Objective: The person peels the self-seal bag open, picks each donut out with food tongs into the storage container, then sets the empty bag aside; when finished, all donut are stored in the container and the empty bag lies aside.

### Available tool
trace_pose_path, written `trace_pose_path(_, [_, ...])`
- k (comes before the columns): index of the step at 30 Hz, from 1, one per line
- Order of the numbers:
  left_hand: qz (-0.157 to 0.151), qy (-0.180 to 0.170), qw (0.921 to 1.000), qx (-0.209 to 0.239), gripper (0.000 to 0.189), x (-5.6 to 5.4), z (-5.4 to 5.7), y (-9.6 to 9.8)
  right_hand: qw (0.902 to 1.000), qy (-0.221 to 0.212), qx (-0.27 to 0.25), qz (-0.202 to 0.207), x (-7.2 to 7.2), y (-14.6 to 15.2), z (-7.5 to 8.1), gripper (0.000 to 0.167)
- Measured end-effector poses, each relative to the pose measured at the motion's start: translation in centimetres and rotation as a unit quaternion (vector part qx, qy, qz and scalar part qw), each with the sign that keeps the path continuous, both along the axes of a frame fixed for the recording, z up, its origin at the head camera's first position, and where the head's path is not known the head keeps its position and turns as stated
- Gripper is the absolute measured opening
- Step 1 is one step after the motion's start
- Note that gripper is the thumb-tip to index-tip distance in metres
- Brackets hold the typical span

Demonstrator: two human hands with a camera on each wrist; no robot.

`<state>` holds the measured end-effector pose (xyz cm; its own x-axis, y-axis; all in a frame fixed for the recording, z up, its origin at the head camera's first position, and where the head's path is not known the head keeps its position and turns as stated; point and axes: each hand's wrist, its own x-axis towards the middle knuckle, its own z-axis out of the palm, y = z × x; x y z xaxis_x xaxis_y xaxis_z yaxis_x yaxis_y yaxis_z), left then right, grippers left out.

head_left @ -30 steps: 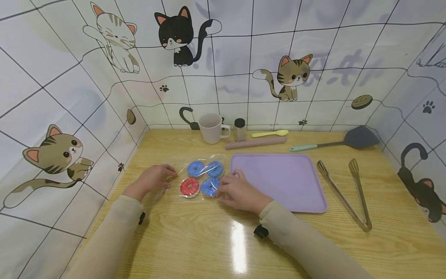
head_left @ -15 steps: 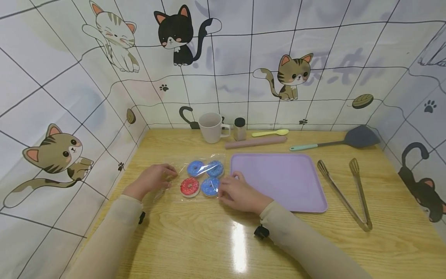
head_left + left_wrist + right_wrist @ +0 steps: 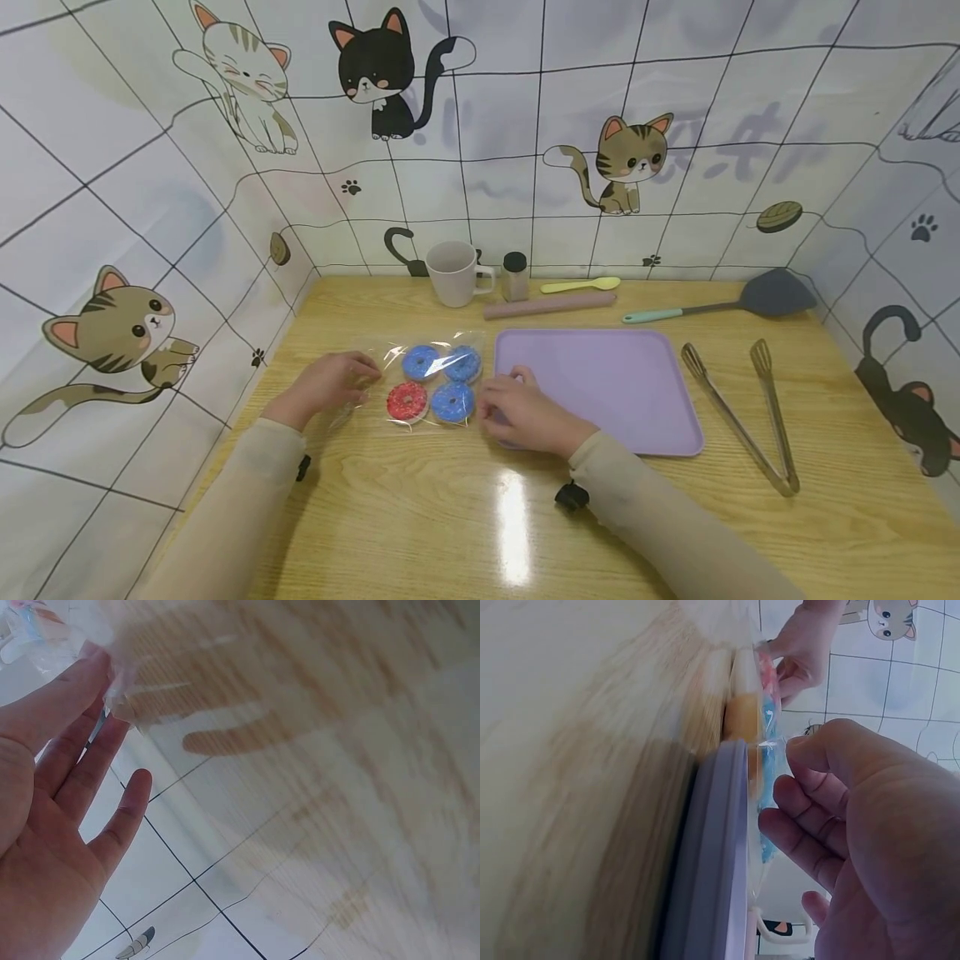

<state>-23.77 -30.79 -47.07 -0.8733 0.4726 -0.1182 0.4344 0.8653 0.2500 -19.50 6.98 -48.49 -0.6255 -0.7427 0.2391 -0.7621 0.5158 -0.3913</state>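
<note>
A clear plastic bag (image 3: pixel 442 384) lies on the wooden table, with several ring donuts inside: one red donut (image 3: pixel 407 402) and blue ones such as the front blue donut (image 3: pixel 452 402). At the bag's left end, my left hand (image 3: pixel 333 383) pinches the film between thumb and index finger; the left wrist view shows its other fingers loose. My right hand (image 3: pixel 528 414) hovers just right of the bag, over the left edge of a lilac tray (image 3: pixel 600 375). In the right wrist view its fingers (image 3: pixel 806 836) are loosely bent, holding nothing.
Along the back stand a mug (image 3: pixel 452 275) and a black-capped jar (image 3: pixel 515 277). Beside them lie a yellow spoon (image 3: pixel 581 286), a rolling pin (image 3: pixel 551 306) and a dark spatula (image 3: pixel 776 293). Metal tongs (image 3: pixel 787 475) lie spread at the right. Patterned walls enclose the table.
My right hand has drawn away from the bag's right edge, moving slightly right towards the tray. The left hand stays at the bag's left end, and the donuts have hardly moved.
</note>
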Motion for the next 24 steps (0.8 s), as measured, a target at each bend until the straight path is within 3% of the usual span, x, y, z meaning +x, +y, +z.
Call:
trace_pose_path(5, [-0.003,-0.001,1.0000,0.005,0.040,0.2,0.3,0.1,0.9999,0.006,-0.011,0.001,0.1,0.8,-0.2,0.006])
trace_pose_path(13, [0.010,-0.008,0.9998,0.012,0.040,0.2,0.2,0.1,0.9986,-0.045,-0.023,-0.011,-0.4,1.4,-0.3,0.003])
trace_pose_path(18, [0.010,-0.010,0.9998,0.011,0.041,0.2,0.2,0.2,0.9976,-0.053,-0.036,-0.027,-1.0,1.4,-0.1,0.008])
trace_pose_path(24, [0.014,-0.014,0.9997,0.013,0.041,0.2,0.1,0.1,0.9985,-0.038,-0.039,0.000,-1.3,0.4,0.1,0.017])
